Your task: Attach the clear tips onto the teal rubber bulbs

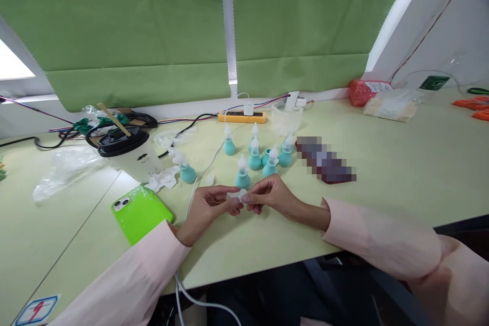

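Note:
Between my two hands, near the table's front middle, is a small translucent white piece (238, 194). My left hand (211, 206) pinches its left side, and my right hand (269, 196) pinches its right end. Just beyond my fingers stands a teal bulb with a clear tip (242, 177). Several more such bulbs are grouped behind it, one of them a teal bulb without a visible tip (266, 157). Another tipped bulb (187, 172) leans to the left, beyond a white cable. A small clear piece (211, 180) lies on the table near my left hand.
A green phone (141, 214) and a lidded cup (132, 155) are at the left. Behind the bulbs are a yellow power strip (242, 117) and a clear plastic cup (286, 121). A blurred-out dark red object (324, 160) lies right. A white cable (206, 169) crosses the table (382, 168).

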`<state>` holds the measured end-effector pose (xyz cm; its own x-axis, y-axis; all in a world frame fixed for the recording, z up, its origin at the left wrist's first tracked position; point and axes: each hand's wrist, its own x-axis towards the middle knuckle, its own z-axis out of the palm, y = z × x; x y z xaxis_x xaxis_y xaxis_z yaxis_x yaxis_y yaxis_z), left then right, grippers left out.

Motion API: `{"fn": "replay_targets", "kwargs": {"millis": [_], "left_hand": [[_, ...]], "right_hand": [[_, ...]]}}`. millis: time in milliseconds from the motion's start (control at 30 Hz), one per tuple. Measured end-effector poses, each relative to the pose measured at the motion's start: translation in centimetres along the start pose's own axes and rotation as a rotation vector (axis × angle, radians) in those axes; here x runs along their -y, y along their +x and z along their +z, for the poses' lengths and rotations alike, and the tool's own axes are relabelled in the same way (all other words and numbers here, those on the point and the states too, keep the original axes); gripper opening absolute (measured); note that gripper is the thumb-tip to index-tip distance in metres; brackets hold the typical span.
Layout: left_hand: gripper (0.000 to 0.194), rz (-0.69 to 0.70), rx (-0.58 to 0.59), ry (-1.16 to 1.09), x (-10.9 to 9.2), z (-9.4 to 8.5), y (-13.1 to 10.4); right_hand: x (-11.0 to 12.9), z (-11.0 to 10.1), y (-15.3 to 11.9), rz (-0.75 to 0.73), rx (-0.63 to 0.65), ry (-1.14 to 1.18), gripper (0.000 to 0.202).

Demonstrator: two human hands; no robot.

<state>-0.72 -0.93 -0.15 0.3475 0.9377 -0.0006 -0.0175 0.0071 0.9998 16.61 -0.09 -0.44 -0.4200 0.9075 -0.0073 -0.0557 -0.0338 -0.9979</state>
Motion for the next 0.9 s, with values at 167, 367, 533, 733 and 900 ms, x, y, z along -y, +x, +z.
{"fn": "replay_targets", "kwargs": {"millis": [167,367,533,733,900], "left_hand": [[0.025,-0.005,-0.023,0.022,0.0,0.1,0.0],[0.02,-0.005,0.032,-0.046,0.0,0.1,-0.3],[0.024,-0.031,0.085,-0.091,0.0,0.2,-0.3],[0.014,-0.01,0.144,-0.103,0.2,0.3,-0.4],[0.016,-0.04,0.211,-0.103,0.0,0.5,-0.6]], "right_hand": [[-0.2,0.0,0.2,-0.046,-0.047,-0.019,0.028],[-0.7,0.1,0.0,-0.145,-0.029,-0.181,0.035],[-0.7,0.2,-0.4,-0.217,-0.075,-0.336,0.03],[-0.4,0.3,-0.7,-0.365,-0.041,-0.425,0.03],[-1.0,0.5,-0.9,-0.392,-0.011,-0.447,0.029]]}}
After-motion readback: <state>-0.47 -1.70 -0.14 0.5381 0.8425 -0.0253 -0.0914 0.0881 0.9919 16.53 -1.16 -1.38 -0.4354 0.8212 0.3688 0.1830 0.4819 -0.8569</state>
